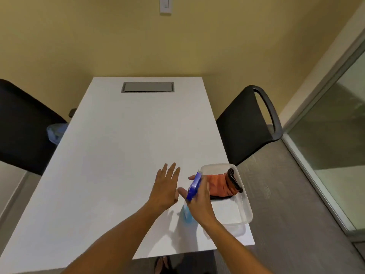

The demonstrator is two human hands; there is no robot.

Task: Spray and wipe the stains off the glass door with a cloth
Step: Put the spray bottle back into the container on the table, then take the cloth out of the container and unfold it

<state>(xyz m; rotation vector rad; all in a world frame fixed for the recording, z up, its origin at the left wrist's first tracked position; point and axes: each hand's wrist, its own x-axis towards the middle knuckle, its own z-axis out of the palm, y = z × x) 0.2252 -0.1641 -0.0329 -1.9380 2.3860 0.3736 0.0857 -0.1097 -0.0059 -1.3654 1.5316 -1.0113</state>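
right hand (199,198): gripping the spray bottle (192,191) around its neck, fingers curling round the blue trigger head, index fingertip poking out past the nozzle side
spray bottle: standing roughly upright, head leaning slightly away from the camera; clear body with blue liquid showing below the hand (whether the base is touching the counter (118,145) is hard to tell)
left hand (166,186): hovering over the counter just left of the bottle, palm down, fingers straight and spreading, holding nothing
cloth (222,186): orange with a dark trim, lying bunched in the far end of the clear plastic tub (245,206)
tub: sitting at the counter's near right corner, just right of the bottle, its near end overhanging the edge a bit
glass door (335,135): running along the right side of the room in a pale metal frame, well apart from both hands (stains not resolvable from here)
counter: white, with a grey cable hatch (147,87) set flush near the far end
chairs: black chair (246,125) sitting at the right side, another black chair (21,125) at the left
wall (98,36): yellow, carrying a white switch plate (165,5) up top
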